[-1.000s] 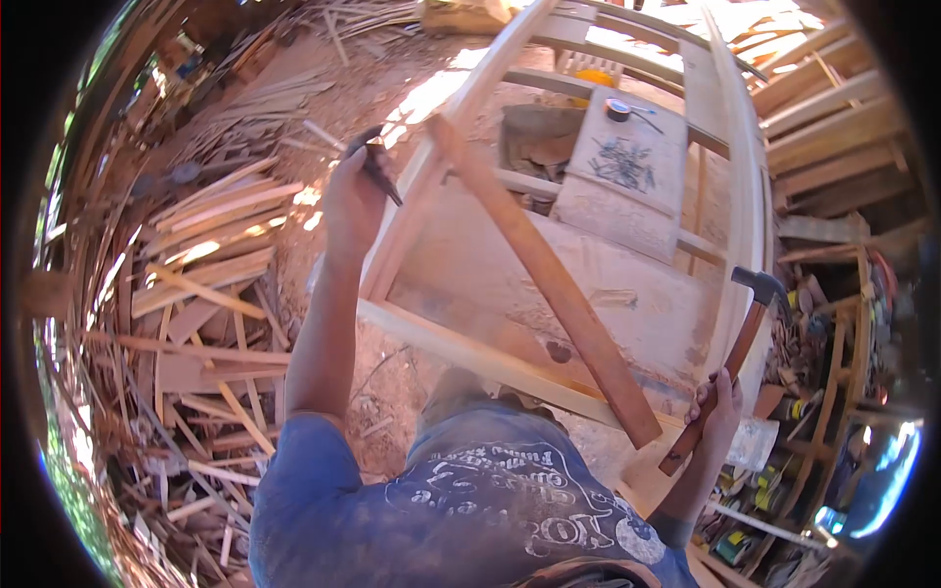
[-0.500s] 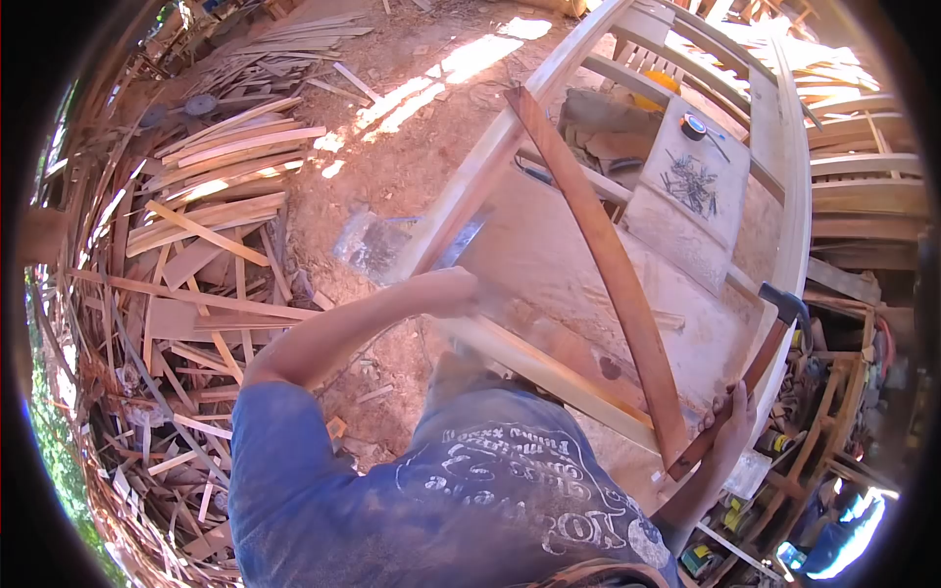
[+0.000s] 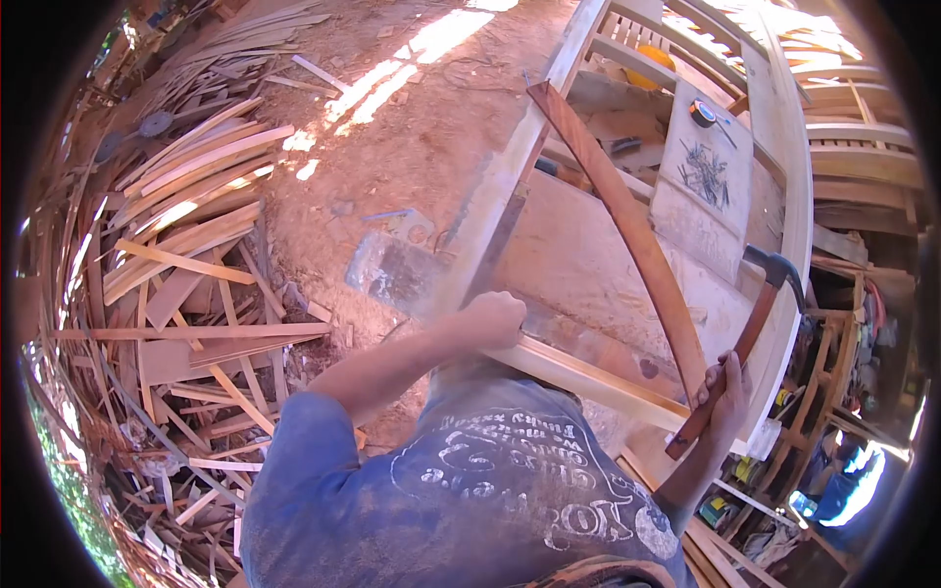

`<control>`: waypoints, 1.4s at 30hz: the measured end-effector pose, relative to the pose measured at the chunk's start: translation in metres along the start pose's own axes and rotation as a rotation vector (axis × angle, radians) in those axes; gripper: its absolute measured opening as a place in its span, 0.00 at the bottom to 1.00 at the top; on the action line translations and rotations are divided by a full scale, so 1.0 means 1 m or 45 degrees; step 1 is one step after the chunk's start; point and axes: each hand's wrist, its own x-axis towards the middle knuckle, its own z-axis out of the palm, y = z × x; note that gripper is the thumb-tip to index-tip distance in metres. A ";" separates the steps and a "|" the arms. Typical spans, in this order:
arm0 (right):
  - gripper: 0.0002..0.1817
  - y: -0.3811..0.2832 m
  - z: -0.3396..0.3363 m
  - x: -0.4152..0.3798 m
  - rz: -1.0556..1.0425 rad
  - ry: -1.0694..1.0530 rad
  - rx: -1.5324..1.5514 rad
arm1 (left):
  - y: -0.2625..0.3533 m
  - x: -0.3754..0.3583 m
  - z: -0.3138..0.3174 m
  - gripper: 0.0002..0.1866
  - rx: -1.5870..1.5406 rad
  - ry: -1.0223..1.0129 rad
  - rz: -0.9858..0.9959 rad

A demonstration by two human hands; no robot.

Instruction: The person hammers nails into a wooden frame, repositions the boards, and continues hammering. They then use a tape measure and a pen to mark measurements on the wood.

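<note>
"Across the pale wooden frame [image 3: 588, 380], what am I looking at?"

"A long, flat, reddish-brown wooden plank [image 3: 627, 216]. It lies aslant: its far end rests over the left-hand rail, and its near end comes down beside the right hand [image 3: 727, 392]. I can't tell whether the fingers touch it."

"And that hand?"

"Wrapped round the brown wooden handle of a black-headed claw hammer [image 3: 760, 318], head pointing up and away from the body. It's a sound carry, I'd say, provided the head stays clear of the plank; a careless tilt could dent that face."

"The left hand [image 3: 500, 318]?"

"Bent into a fist over the near rail. Its fingertips are hidden, so whether it pinches anything, I can't tell. For steadying wood, an open palm would probably serve better than knuckles, with the fingers well out of the hammer's path."

"The plank looks bowed."

"The lens bends everything near it, so I wouldn't trust that. Sighting along the edge by eye would be wiser, and both ends want solid bearing on the rails."

"Those loose dark nails [image 3: 706, 174]?"

"Heaped on a pale flat board [image 3: 698, 230] beyond the plank. Best kept together, so none ends up underneath and rocks it."
</note>
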 end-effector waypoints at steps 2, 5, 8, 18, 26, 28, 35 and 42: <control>0.13 -0.003 0.011 -0.002 -0.004 0.005 -0.055 | -0.004 0.001 0.003 0.12 -0.007 -0.003 0.041; 0.12 -0.013 0.030 0.006 -0.046 -0.006 -0.125 | -0.001 -0.001 0.008 0.13 -0.025 0.065 -0.058; 0.12 -0.042 0.055 0.007 -0.125 -0.037 -0.127 | 0.006 -0.008 0.009 0.13 -0.041 0.108 -0.148; 0.11 -0.067 0.125 0.021 -0.223 -0.232 0.035 | 0.016 -0.014 -0.002 0.14 -0.213 0.162 -0.181; 0.11 -0.057 0.121 0.036 -0.130 -0.231 -0.128 | 0.020 -0.012 -0.003 0.15 -0.149 0.093 -0.250; 0.11 -0.061 0.115 0.042 -0.164 -0.220 -0.069 | 0.021 -0.011 -0.005 0.16 -0.115 0.080 -0.244; 0.10 -0.079 0.102 0.040 -0.323 -0.180 0.061 | 0.024 -0.011 -0.005 0.16 -0.044 0.102 -0.210; 0.10 -0.070 0.098 0.033 -0.241 -0.212 0.139 | 0.017 -0.008 0.006 0.15 0.019 0.135 -0.160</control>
